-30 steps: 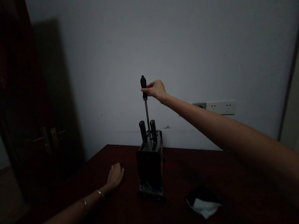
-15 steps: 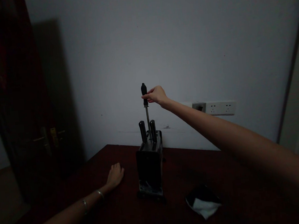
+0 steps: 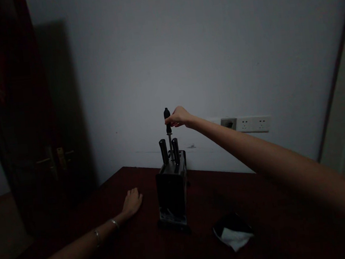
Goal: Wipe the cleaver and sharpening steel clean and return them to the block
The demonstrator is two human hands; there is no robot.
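A dark knife block (image 3: 173, 196) stands upright on the dark wooden table (image 3: 274, 233), with two black knife handles (image 3: 163, 150) poking out of its top. Between them a sharpening rod with a black handle (image 3: 167, 120) stands partly inside the block. My right hand (image 3: 180, 117) pinches that handle from the right, arm stretched out. My left hand (image 3: 132, 202) lies flat on the table left of the block, fingers spread, holding nothing. Two bracelets circle that wrist.
A crumpled black and white cloth (image 3: 233, 233) lies on the table right of the block. A dark wooden door (image 3: 13, 120) with brass handles stands at the left. A white socket strip (image 3: 247, 124) is on the grey wall behind.
My right hand has lowered the rod into the block; less of the steel shaft shows now. My left hand has stayed put.
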